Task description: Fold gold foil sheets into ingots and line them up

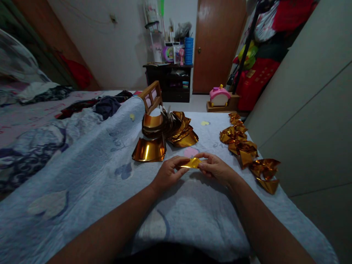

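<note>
A small folded piece of gold foil paper (192, 163) is held between both hands just above a pale blue quilt (90, 172). My left hand (169, 172) pinches its left end with fingers closed. My right hand (214, 168) pinches its right end the same way. Beyond the hands lies a pile of curled gold foil sheets (165, 134). To the right runs a row of folded gold foil pieces (246, 148).
A small wooden frame (151, 96) stands behind the foil pile. Clothes (106, 104) lie on the bed at left. A grey wardrobe wall (308, 110) borders the right side. A dark cabinet (168, 81), a pink toy (219, 96) and a wooden door (217, 44) are at the back.
</note>
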`<state>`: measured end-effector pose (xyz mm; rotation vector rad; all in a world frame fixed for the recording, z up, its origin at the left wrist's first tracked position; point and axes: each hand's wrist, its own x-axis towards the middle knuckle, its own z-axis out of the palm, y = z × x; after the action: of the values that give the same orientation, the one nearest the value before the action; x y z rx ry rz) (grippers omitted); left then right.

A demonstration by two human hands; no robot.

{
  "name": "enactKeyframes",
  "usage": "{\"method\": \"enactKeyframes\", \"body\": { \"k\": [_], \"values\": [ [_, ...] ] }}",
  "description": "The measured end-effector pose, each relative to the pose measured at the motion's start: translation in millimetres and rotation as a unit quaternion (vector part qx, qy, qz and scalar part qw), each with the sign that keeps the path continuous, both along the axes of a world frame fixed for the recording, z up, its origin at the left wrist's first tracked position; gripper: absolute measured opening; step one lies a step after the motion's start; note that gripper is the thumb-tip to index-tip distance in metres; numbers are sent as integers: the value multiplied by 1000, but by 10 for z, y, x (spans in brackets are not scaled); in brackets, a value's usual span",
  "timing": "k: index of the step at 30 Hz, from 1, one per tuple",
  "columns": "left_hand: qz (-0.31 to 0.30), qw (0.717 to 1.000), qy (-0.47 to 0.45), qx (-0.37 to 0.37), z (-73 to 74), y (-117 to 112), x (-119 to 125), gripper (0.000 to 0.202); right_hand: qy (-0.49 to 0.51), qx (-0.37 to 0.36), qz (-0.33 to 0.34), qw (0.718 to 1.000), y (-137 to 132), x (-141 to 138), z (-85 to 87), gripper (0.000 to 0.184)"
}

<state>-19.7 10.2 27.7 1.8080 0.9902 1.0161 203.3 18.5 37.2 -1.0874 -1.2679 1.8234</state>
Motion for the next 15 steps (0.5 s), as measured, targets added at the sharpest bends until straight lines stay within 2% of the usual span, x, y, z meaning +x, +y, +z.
{"method": "enactKeyframes", "body": {
  "k": [9, 15],
  "values": [
    [2, 998, -40, -56, -36, 9, -5, 32, -22, 0, 8, 1000, -19, -21, 9, 62],
    [54, 996, -29, -67, -15, 21, -25, 28, -61, 31, 3, 998, -51, 10, 31, 59]
  ]
}}
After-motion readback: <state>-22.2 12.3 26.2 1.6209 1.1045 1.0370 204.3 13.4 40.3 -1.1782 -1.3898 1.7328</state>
